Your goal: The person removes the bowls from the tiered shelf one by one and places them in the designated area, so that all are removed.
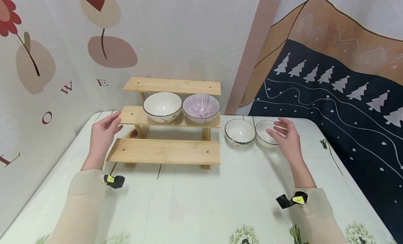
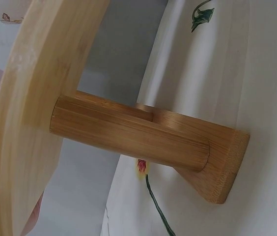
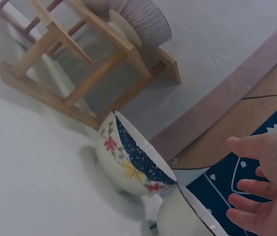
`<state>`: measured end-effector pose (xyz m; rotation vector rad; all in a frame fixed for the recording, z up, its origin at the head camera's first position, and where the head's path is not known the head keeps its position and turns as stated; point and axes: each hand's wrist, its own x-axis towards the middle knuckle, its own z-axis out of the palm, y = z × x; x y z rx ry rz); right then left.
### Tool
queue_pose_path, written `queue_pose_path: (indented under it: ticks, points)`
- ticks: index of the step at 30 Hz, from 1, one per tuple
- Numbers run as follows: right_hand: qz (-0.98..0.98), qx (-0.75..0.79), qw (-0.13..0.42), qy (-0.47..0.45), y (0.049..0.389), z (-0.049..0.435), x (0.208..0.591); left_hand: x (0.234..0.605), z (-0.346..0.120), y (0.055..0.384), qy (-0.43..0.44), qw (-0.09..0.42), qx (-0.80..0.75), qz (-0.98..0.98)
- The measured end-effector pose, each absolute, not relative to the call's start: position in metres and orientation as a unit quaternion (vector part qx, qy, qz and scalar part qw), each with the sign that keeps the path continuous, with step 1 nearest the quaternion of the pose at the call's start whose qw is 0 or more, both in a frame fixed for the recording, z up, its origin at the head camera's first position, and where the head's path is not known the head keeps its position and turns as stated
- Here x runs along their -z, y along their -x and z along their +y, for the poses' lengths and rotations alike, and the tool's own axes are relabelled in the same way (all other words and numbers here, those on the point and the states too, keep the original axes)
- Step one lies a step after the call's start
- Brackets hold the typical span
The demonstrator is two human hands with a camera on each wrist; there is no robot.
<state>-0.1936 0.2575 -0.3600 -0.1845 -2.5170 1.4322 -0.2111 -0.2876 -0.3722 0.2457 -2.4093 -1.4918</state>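
Note:
My left hand point(image 1: 103, 132) is at the left end of the middle board of a three-tier wooden shelf point(image 1: 163, 151), fingertips right at the board's edge. In the left wrist view, the shelf's board point(image 2: 28, 118) hides most of that hand. On the middle board sit a large white bowl point(image 1: 162, 105) and a purple-striped bowl point(image 1: 201, 107). My right hand point(image 1: 286, 137) hovers, fingers spread, at the right side of a small white bowl point(image 1: 264, 133). Beside it stands another small bowl point(image 1: 240, 132) with a floral outside. The right hand's fingers point(image 3: 249, 201) hold nothing.
The table wears a white floral cloth point(image 1: 189, 202). A printed curtain point(image 1: 189, 34) hangs behind the shelf, and a dark tree-patterned one point(image 1: 315, 97) rises at the right. The shelf's top board point(image 1: 173, 85) and bottom board carry no bowls.

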Motion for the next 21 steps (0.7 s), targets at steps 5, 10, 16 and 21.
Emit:
queue_pose_path:
  ticks: [5, 10, 16, 21]
  points:
    - [-0.857, -0.500, 0.119, 0.046, 0.195, 0.249, 0.354, 0.373, -0.289, 0.212, -0.085, 0.149, 0.521, -0.836]
    - [-0.857, -0.501, 0.117, 0.028, 0.198, 0.241, 0.352, 0.373, -0.289, 0.212, -0.082, 0.150, 0.518, -0.838]
    - [-0.853, -0.510, 0.109, 0.013, 0.201, 0.228, 0.347, 0.373, -0.289, 0.212, -0.087, 0.147, 0.514, -0.841]
    - [-0.847, -0.521, 0.100, 0.006, 0.202, 0.216, 0.342, 0.373, -0.289, 0.213, -0.086, 0.148, 0.517, -0.839]
